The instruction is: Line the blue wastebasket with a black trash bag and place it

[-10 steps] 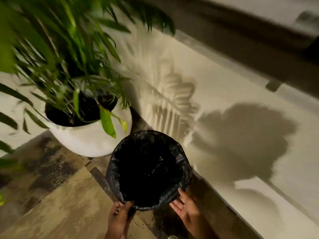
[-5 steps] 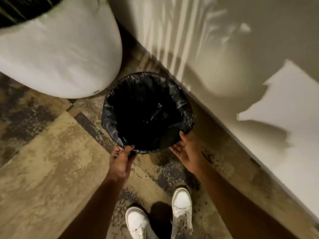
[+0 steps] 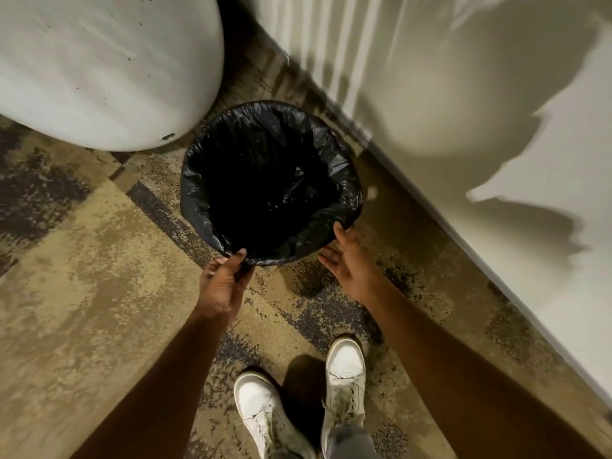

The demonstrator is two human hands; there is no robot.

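The wastebasket stands on the carpet between a big white planter and the wall. A black trash bag (image 3: 198, 190) lines it and folds over the whole rim, so none of the blue shows. My left hand (image 3: 223, 283) pinches the bag at the near rim, thumb on top. My right hand (image 3: 347, 260) is open, palm turned toward the basket, its fingertips touching the near right edge of the bag.
A large white round planter (image 3: 99, 67) sits just left of the basket. The pale wall (image 3: 463, 111) with its baseboard runs diagonally on the right. Patterned tan and dark carpet (image 3: 82, 276) covers the floor. My two white shoes (image 3: 344, 369) stand below my hands.
The view has tilted down from the plant to the floor and my feet. The basket now sits lower by the planter. Both hands stay at the near rim.
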